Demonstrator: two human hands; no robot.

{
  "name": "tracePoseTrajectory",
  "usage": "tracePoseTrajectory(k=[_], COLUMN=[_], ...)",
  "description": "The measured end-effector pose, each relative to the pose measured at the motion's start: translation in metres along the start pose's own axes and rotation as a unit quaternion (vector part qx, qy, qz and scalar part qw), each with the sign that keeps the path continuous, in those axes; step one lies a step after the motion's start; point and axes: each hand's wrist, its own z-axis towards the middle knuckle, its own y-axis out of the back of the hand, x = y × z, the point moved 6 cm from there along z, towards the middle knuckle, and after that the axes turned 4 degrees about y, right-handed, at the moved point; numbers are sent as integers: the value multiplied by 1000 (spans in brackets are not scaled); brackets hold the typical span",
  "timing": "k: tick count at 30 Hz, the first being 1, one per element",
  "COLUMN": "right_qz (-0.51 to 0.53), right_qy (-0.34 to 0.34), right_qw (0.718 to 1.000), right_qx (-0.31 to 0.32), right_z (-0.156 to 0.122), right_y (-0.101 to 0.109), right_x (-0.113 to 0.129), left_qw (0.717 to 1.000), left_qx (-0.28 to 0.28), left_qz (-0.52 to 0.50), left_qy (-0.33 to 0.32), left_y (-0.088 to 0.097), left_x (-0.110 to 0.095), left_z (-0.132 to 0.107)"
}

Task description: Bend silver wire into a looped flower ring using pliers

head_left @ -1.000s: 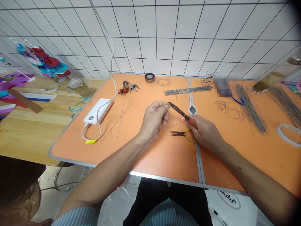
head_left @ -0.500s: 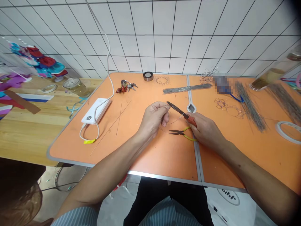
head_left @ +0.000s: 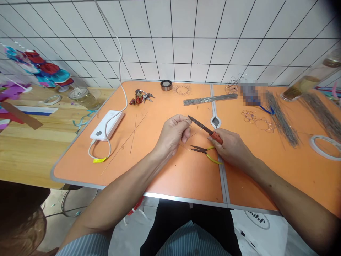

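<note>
My right hand (head_left: 233,145) is wrapped round the red handles of a pair of pliers (head_left: 199,123), whose dark long jaws point up and left. At the jaw tips my left hand (head_left: 176,133) pinches with thumb and forefinger what looks like a thin wire, mostly hidden by the fingers. A short pale strand crosses the jaws partway along. Below them lies a second pair of pliers with yellow handles (head_left: 213,160), partly behind my right hand. Two long thin wires (head_left: 125,142) cross on the orange table (head_left: 160,177) left of my left hand.
A bundle of straight wires (head_left: 210,99), black tape (head_left: 166,85) and keys (head_left: 144,96) lie toward the back. On the left is a white power bank (head_left: 106,126) with a cable. More wire bundles (head_left: 282,121), bent wire shapes (head_left: 249,116) and a tape roll (head_left: 326,146) lie right.
The view has shifted slightly. Both hands keep their holds, with the plier tips still at my left fingertips.
</note>
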Motion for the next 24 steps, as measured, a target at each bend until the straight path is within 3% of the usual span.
tracePoseTrajectory(k=[8,13,24], right_qz=[-56,-94,-77], right_qy=[-34,-17,-17], right_qw=[998,995,997], right_qx=[21,9,-7], right_z=[-4,-2,-2], right_y=[-3,-2,3], right_x=[-5,-4,-17], left_qw=[1000,999,972], left_qx=[-12,3,71], left_qz=[-6,-34,-158], left_qy=[16,30,157], left_y=[1,3,0], left_x=[8,6,5], left_z=[2,7,10])
